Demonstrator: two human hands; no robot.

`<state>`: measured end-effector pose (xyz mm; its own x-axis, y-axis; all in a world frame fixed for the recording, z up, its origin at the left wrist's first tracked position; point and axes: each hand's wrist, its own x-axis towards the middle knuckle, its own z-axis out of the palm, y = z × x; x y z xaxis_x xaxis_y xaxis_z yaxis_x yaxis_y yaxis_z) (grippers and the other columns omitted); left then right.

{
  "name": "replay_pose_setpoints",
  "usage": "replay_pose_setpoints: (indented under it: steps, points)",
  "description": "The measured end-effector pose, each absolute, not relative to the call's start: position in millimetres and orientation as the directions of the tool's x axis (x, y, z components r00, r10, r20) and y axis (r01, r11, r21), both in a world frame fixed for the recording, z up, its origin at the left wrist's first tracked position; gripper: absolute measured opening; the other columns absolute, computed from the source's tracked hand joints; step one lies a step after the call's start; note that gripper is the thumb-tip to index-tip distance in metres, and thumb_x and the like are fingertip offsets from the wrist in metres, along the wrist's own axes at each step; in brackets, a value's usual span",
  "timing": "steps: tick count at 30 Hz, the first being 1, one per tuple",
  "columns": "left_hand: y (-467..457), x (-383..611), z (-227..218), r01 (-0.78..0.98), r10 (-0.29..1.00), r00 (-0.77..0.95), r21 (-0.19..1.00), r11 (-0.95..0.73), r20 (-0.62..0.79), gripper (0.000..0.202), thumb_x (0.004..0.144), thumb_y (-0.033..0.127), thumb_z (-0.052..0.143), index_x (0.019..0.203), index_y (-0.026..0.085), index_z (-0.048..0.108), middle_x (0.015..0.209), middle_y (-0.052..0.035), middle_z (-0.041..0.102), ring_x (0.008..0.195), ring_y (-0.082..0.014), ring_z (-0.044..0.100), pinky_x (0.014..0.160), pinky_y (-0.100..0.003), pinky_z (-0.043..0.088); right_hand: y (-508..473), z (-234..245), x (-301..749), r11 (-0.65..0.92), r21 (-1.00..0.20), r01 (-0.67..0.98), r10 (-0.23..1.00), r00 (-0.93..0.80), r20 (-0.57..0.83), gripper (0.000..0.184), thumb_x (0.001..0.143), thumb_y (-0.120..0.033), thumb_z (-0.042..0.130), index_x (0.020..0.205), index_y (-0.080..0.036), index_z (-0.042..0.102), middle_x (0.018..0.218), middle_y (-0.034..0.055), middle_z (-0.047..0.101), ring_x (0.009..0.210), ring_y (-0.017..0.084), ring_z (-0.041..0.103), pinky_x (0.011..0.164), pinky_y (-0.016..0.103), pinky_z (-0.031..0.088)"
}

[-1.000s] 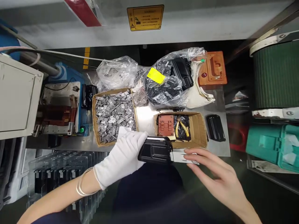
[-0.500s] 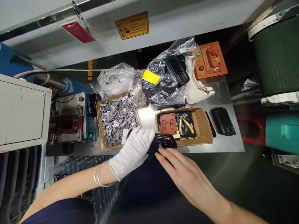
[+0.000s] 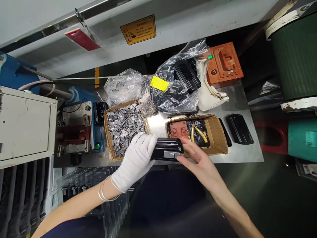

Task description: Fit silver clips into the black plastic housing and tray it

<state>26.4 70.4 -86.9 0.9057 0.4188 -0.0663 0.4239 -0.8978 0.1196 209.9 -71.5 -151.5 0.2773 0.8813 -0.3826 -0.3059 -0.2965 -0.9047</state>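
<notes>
My left hand [image 3: 135, 158], in a white glove, grips the left end of a black plastic housing [image 3: 165, 147] held flat over the table's near edge. My bare right hand [image 3: 198, 161] holds the housing's right end, fingers curled against it, touching a small silver metal plate [image 3: 173, 154] set into its front side. Just behind the left hand stands a cardboard box of several grey metal clips [image 3: 123, 127]. Behind the right hand is a second cardboard box [image 3: 215, 132] with a red-brown block [image 3: 178, 130] and yellow-handled pliers [image 3: 199, 133].
A metal table [image 3: 242, 152] carries two plastic bags, one of metal parts [image 3: 122, 86] and one of black housings [image 3: 177, 86], an orange jig [image 3: 224, 62] and a loose black housing [image 3: 239, 128]. A small press [image 3: 76, 130] stands left; stacked trays [image 3: 81, 185] lie below.
The right hand brought the silver plate from the housing's right end onto its front side. Both hands and the housing rose slightly toward the boxes; the view shifted.
</notes>
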Motion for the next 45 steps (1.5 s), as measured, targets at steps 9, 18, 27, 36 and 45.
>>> replay_pose_setpoints:
  steps: [9,18,27,36,45]
  points:
    - [83,23,-88,0.35,0.344,0.936,0.118,-0.929,-0.075,0.062,0.085,0.017,0.077,0.138,0.005,0.047,0.119,-0.0201,0.068,0.108,-0.0335,0.066,0.102,-0.057,0.059,-72,-144,210,-0.422,-0.81,-0.406,0.874,0.053,-0.482,0.039,0.097,-0.057,0.071,0.098,-0.019,0.08,0.095,0.0046,0.077,0.088,0.025,0.07,0.078,0.031,0.052]
    - [98,17,-95,0.389,0.388,0.921,0.152,-0.909,-0.034,0.076,0.071,0.005,0.077,0.141,0.002,0.046,0.119,-0.0213,0.068,0.107,-0.0354,0.067,0.096,-0.056,0.063,-41,-151,216,-0.452,-0.764,-0.46,0.883,-0.107,-0.458,0.036,0.092,-0.053,0.074,0.106,-0.019,0.076,0.111,0.0071,0.076,0.115,0.03,0.069,0.103,0.038,0.051]
    - [109,10,-104,0.475,0.48,0.877,0.138,-0.869,0.006,0.069,0.072,0.006,0.068,0.138,0.002,0.05,0.119,-0.0235,0.07,0.104,-0.0379,0.071,0.092,-0.057,0.066,-10,-163,232,-0.38,-0.904,-0.195,0.924,-0.119,-0.362,0.039,0.094,-0.058,0.068,0.087,-0.02,0.076,0.09,0.004,0.076,0.084,0.025,0.072,0.073,0.032,0.057]
    - [99,-12,-121,0.873,0.849,0.409,0.414,-0.257,-0.336,0.068,0.083,0.043,0.075,0.142,0.016,0.054,0.136,-0.0201,0.068,0.125,-0.0377,0.07,0.105,-0.058,0.061,135,-219,360,-0.305,-0.769,0.562,0.903,0.427,-0.046,0.053,0.099,-0.008,0.031,0.137,0.003,0.066,0.146,0.032,0.054,0.135,0.046,0.05,0.112,0.07,0.041]
    - [65,-46,-138,0.797,0.824,-0.007,0.495,0.347,-0.567,0.093,0.071,0.048,0.074,0.151,0.011,0.044,0.153,-0.0221,0.056,0.147,-0.0399,0.051,0.13,-0.056,0.036,182,-245,362,-0.012,-0.641,0.768,0.985,-0.101,-0.139,0.031,0.088,-0.013,0.08,0.118,-0.021,0.08,0.128,0.0133,0.063,0.121,0.035,0.054,0.106,0.049,0.05]
